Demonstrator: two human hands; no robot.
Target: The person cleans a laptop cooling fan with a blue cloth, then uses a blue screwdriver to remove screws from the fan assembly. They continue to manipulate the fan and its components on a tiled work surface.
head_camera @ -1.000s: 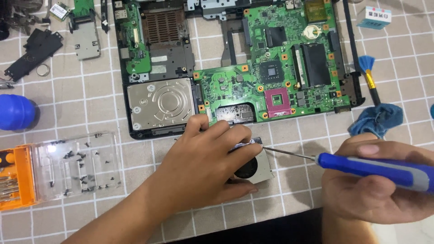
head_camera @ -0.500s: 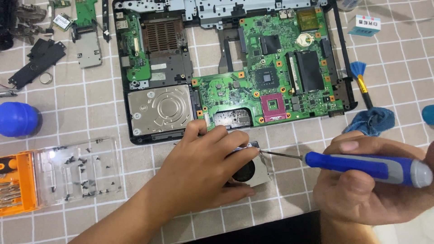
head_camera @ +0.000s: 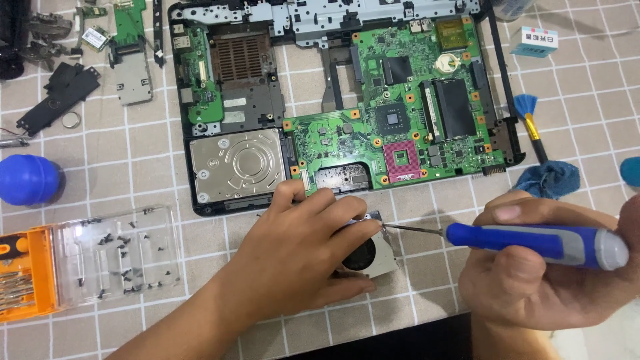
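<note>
Checked beige cloth covers the worktable (head_camera: 120, 160), seen from above. At its middle lies an opened laptop chassis (head_camera: 333, 20), its green motherboard (head_camera: 413, 120) exposed and a silver hard drive (head_camera: 237, 165) seated in the chassis's lower left corner.

Just below the chassis, the left hand (head_camera: 300, 253) presses down flat on a small cooling fan (head_camera: 377, 250), fingers spread over its top and thumb curled along its near side, so only the fan's right part and metal frame show. The right hand (head_camera: 527, 280), to the right of the fan, is closed around the blue and grey handle of a screwdriver (head_camera: 533, 241). The screwdriver lies nearly level, and its thin metal shaft reaches left to touch the fan's upper right corner.

Left of the chassis, a clear plastic tray (head_camera: 120, 257) holds scattered small dark screws, and an orange bit case (head_camera: 23, 280) touches its left edge. A round blue air blower (head_camera: 27, 180) sits above that tray. Loose black and green parts (head_camera: 60, 93) lie near the chassis's upper left corner. Right of the chassis are a blue-bristled brush (head_camera: 530, 120), a crumpled blue cloth (head_camera: 550, 179) and a small white box (head_camera: 539, 40).
</note>
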